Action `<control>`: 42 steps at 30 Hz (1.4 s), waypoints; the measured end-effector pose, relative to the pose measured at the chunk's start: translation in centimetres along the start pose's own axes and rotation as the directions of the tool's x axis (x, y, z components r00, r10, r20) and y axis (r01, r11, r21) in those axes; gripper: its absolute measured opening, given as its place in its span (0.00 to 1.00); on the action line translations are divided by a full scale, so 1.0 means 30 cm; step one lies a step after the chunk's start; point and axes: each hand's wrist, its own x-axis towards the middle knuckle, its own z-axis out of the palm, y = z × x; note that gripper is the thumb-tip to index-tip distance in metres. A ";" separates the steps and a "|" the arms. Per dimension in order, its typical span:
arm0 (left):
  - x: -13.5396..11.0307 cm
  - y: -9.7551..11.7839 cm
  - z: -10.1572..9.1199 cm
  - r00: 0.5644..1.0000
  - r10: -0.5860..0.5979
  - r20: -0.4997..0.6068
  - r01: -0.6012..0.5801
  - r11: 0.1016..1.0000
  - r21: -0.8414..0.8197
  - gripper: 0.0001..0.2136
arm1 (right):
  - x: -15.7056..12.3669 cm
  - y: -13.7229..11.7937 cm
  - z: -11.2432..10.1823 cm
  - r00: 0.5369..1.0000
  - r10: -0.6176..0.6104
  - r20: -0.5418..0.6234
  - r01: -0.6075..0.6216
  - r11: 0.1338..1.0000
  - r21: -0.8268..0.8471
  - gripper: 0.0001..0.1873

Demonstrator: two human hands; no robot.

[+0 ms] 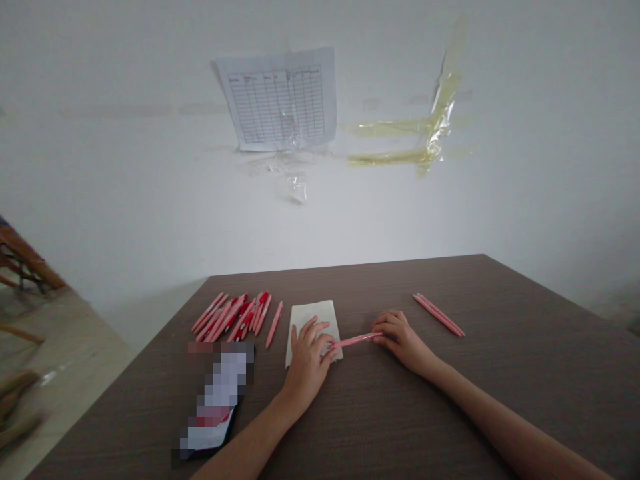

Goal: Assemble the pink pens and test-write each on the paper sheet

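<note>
A slim pink pen (356, 340) stretches between my two hands, nearly level. My left hand (311, 353) pinches its left end between thumb and forefinger, the other fingers fanned over a pale paper pad (313, 311). The pen's right end sits in the closed fingertips of my right hand (400, 339). Left of the pad, one pink pen (274, 325) lies by itself beside a loose heap of pink and red pens (230, 317). Right of my right hand, a few more pink pens (439, 315) lie side by side.
A phone-like object (215, 407), blurred by pixelation, lies on the brown table (380, 413) near my left forearm. Behind the table's far edge rises a white wall (370, 220) with a taped printed sheet (280, 100). Wooden furniture (27, 257) stands at far left.
</note>
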 end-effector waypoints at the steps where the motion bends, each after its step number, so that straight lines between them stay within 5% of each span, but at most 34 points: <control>1: 0.000 -0.002 0.000 1.000 -0.002 -0.002 0.002 1.000 -0.003 0.05 | 0.001 0.003 0.003 1.000 0.004 -0.004 -0.004 1.000 0.004 0.07; 20: -0.002 -0.026 0.014 0.995 0.005 -0.095 -0.007 1.000 -0.029 0.03 | 0.004 -0.011 0.011 0.999 0.008 0.049 -0.009 1.000 0.017 0.17; 42: 0.014 0.011 -0.014 0.993 -0.075 -0.095 0.083 0.993 0.083 0.09 | -0.009 -0.043 0.024 0.990 -0.122 -0.068 0.104 0.970 -0.218 0.10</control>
